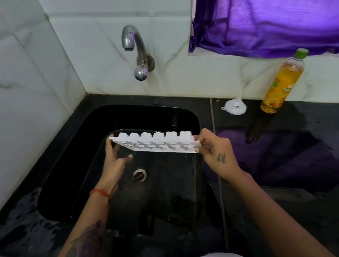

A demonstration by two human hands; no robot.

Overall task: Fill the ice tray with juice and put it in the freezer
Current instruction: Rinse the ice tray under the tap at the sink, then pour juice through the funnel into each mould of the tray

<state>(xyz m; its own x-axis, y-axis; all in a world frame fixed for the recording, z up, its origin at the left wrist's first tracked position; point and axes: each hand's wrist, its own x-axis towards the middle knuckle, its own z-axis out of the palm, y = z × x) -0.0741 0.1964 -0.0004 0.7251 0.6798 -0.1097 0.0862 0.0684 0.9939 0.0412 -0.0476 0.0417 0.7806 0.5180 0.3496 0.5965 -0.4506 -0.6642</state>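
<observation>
From the head camera, you are looking down into a black sink [68,157] set in a dark, wet worktop [293,199], with white marbled tiles behind it. You hold the white ice tray [155,143] above the basin, turned over so the rounded bottoms of its cups face up and away from you; it is tilted, with its far edge higher than its near edge.

Your left hand [116,159] is at the tray's left end, fingers fairly straight along the short edge and the thumb stretched out underneath, so it supports the tray rather than curling round it. Your right hand [215,149] pinches the right end, fingers and thumb bent round the tray's rim. A red thread [100,192] circles your left wrist.

The drain [139,174] lies below the tray, between your wrists. A chrome tap [137,51] juts from the tiles above the basin; no water shows at its spout.

The juice bottle [281,83], green-capped and holding orange liquid, stands on the worktop against the wall, well to the right of the sink. A small white funnel [234,107] lies just left of the bottle. A purple curtain [277,12] hangs above them.
</observation>
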